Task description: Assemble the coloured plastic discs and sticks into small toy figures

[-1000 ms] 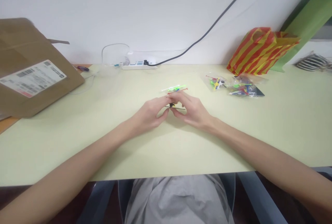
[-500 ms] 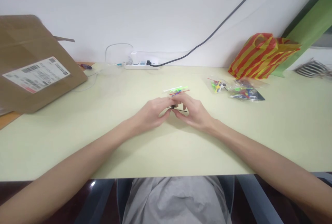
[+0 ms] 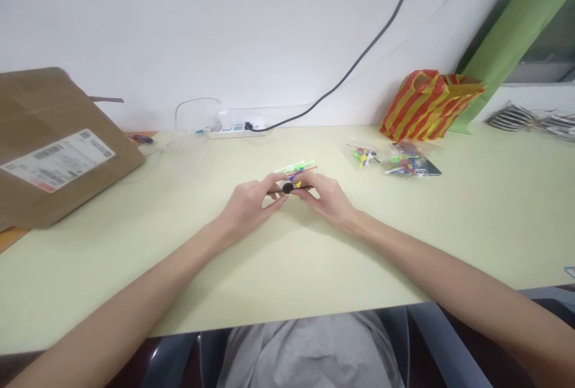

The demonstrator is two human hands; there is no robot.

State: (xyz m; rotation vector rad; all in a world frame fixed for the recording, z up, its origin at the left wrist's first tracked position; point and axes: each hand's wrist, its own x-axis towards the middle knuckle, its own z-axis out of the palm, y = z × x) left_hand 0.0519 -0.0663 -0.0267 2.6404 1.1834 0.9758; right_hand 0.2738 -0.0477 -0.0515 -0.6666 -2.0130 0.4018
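Between my fingertips is a small black round piece point(image 3: 288, 188) with a thin dark stick reaching out to both sides. My left hand point(image 3: 248, 207) pinches it from the left, thumb below and fingers above. My right hand point(image 3: 329, 199) pinches it from the right in the same way. Just beyond my fingers lie several thin coloured plastic sticks point(image 3: 294, 167), white, green, blue and orange. Some yellow shows behind the black piece, partly hidden by my fingers.
Two clear bags of coloured plastic pieces point(image 3: 366, 155) lie to the right, before a red-and-yellow striped bag point(image 3: 426, 105). A cardboard box point(image 3: 58, 154) stands at the left. A power strip point(image 3: 236, 129) with a black cable point(image 3: 348, 79) sits along the wall.
The black piece has been turned so its round face shows between my hands. My fingers have opened apart slightly around it. The whole view has shifted a little.
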